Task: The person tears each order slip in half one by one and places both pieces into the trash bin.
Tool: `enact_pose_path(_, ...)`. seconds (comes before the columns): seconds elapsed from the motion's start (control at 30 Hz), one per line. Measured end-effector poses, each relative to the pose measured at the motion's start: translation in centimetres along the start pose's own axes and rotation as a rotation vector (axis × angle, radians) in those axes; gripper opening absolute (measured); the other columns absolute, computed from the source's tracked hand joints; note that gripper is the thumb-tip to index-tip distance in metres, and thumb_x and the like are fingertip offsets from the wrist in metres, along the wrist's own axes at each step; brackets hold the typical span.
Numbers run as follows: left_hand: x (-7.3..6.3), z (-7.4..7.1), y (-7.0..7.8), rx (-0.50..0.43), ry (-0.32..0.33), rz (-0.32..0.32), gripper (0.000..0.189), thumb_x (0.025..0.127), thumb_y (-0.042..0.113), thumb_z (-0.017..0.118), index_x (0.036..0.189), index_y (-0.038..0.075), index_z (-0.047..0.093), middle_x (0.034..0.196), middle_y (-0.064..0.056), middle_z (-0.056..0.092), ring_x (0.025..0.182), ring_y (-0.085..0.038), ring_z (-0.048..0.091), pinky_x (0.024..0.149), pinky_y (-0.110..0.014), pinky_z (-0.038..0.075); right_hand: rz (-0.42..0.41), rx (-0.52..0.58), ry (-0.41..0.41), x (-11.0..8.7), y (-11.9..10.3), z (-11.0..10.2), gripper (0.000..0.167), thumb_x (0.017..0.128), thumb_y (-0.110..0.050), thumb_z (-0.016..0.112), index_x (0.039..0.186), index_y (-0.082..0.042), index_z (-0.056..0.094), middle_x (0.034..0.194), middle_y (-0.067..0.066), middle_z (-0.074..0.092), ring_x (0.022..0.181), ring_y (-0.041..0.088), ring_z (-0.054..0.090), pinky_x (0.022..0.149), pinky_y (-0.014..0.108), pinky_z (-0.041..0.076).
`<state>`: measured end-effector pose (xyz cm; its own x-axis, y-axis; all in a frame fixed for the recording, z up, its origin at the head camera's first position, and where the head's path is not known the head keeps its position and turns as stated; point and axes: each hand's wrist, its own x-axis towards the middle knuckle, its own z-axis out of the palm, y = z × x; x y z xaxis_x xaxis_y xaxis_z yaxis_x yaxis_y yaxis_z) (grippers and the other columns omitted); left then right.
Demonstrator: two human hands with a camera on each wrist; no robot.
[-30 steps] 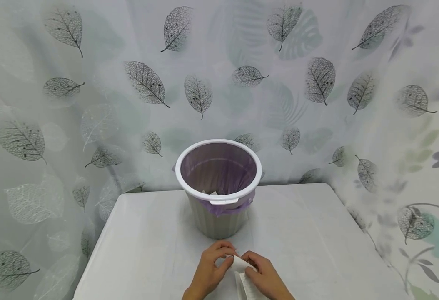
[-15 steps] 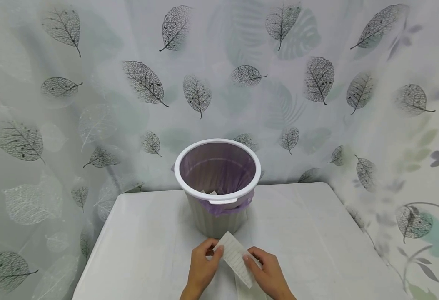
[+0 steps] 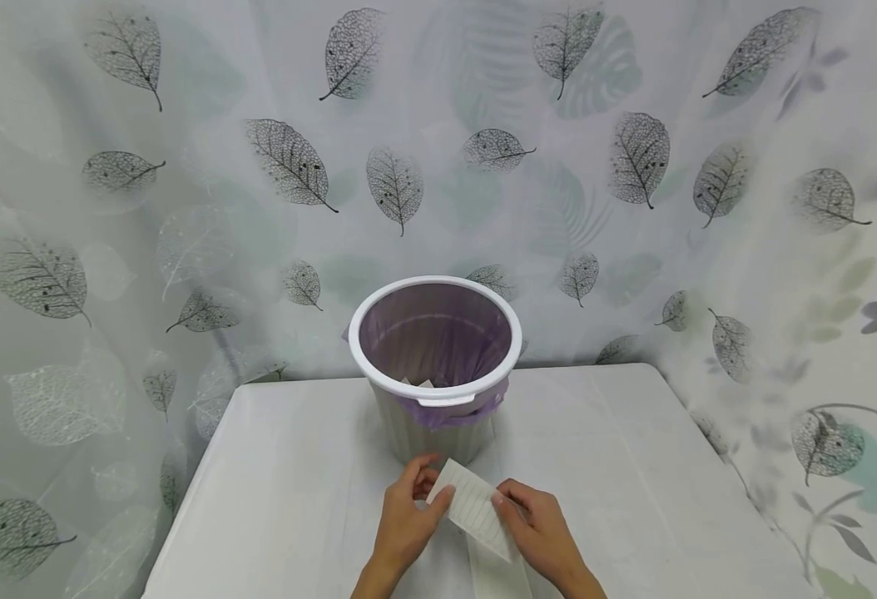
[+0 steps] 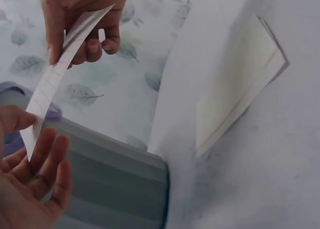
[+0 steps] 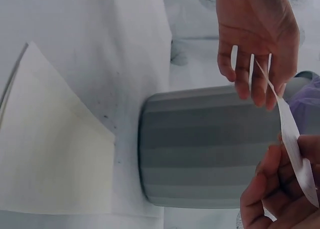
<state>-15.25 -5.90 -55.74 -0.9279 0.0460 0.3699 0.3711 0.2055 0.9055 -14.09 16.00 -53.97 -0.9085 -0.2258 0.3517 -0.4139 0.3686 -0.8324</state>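
A small lined sheet of paper [image 3: 472, 507] is held slanted above the table in the head view. My left hand [image 3: 406, 520] pinches its left end between thumb and fingers, while the right hand [image 3: 545, 532] pinches the other end. Both wrist views show the sheet [image 4: 65, 64] nearly edge-on, slightly bowed between the two hands. Below it, a small stack of pale paper [image 5: 60, 144] lies on the table, its near part cut off in the head view. Just beyond my hands stands a grey ribbed bin [image 3: 416, 428].
A purple bag [image 3: 494, 403] lines the bin under its white rim [image 3: 511, 358]. White scraps [image 3: 427, 384] show inside. The white-covered table [image 3: 596, 466] ends at a leaf-print curtain [image 3: 438, 191]. Tiny dark specks dot the tabletop by the stack.
The sheet was curled between my fingers a second ago; now it is spread and faces up. Since half a second ago it has tilted to a flatter slant, and my right hand has shifted slightly right.
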Motion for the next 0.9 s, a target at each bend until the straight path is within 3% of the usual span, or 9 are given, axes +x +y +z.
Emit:
enact_pose_path(0.1,0.6,-0.2,0.5,0.021,-0.027,0.019,0.047,0.089,0.009,0.081,0.132,0.008,0.063,0.097,0.006,0.073,0.082,-0.013,0.070,0.075,-0.030,0.058,-0.016,0.048,-0.056,0.2,-0.3,-0.2,0.020,0.103,-0.008,0.064,0.089,-0.019,0.072,0.083,-0.008,0.070,0.065,0.009,0.060,0.058,0.029,0.052)
enact_pose_path(0.27,1.1,-0.5,1.2,0.036,-0.074,0.094,0.045,0.091,0.011,0.079,0.133,0.011,0.063,0.097,0.006,0.074,0.085,-0.014,0.070,0.077,-0.038,0.059,-0.082,0.082,-0.118,0.5,-0.3,-0.1,0.019,0.105,-0.009,0.063,0.091,-0.018,0.072,0.081,-0.006,0.070,0.064,0.008,0.061,0.057,0.029,0.054)
enact_pose_path(0.43,1.2,-0.5,1.6,0.068,-0.056,0.137,0.043,0.090,0.007,0.078,0.131,0.012,0.064,0.095,0.009,0.073,0.084,-0.012,0.069,0.076,-0.045,0.058,-0.102,0.055,-0.087,0.6,0.0,0.3,0.013,0.104,-0.013,0.065,0.095,-0.019,0.073,0.087,-0.009,0.073,0.068,0.008,0.065,0.060,0.031,0.055)
enact_pose_path(0.57,1.3,-0.6,1.7,0.115,-0.049,0.209,0.040,0.085,-0.001,0.080,0.122,0.012,0.070,0.102,0.007,0.073,0.089,-0.012,0.070,0.078,-0.038,0.058,-0.156,0.015,-0.048,0.8,0.1,0.3,0.014,0.103,-0.010,0.066,0.095,-0.019,0.073,0.086,-0.010,0.072,0.067,0.006,0.062,0.059,0.029,0.053)
enact_pose_path(0.77,1.4,-0.6,2.2,0.352,-0.118,0.429,0.037,0.077,0.001,0.088,0.111,0.011,0.076,0.107,0.005,0.070,0.100,-0.014,0.065,0.087,-0.035,0.055,-0.275,0.004,-0.071,1.0,0.1,0.4,0.017,0.102,-0.004,0.067,0.096,-0.018,0.074,0.089,-0.010,0.073,0.074,0.006,0.065,0.065,0.026,0.055)
enact_pose_path(0.9,1.2,-0.4,2.8,0.500,-0.203,0.502,0.019,0.083,0.014,0.088,0.100,0.015,0.079,0.098,0.011,0.070,0.093,-0.009,0.064,0.083,-0.035,0.055,-0.327,-0.008,-0.103,0.7,0.1,0.5,0.018,0.101,-0.002,0.066,0.100,-0.019,0.074,0.094,-0.010,0.073,0.081,0.007,0.069,0.071,0.028,0.057)
